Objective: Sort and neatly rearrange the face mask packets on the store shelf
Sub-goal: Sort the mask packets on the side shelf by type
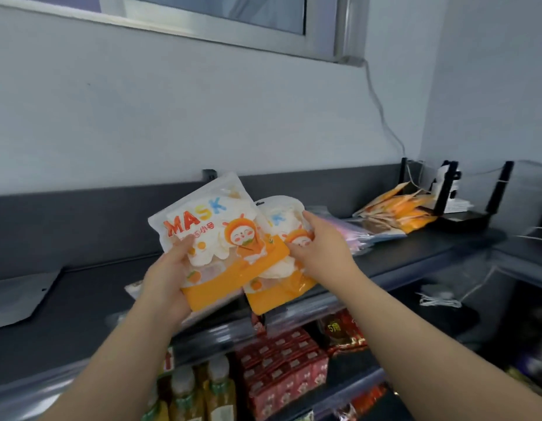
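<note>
Orange front packet (209, 229) gripped by left hand (168, 281), rear packet (279, 288) by right hand (323, 253); packet pile (397, 212) beyond, beside router (461, 221).

Head-worn view, facing forward-down, close over dark shelf (81, 302)

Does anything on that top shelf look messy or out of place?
Yes. The pile of orange packets at the far right of the shelf lies fanned out and slumped rather than stacked, next to a black device with aerials.
</note>
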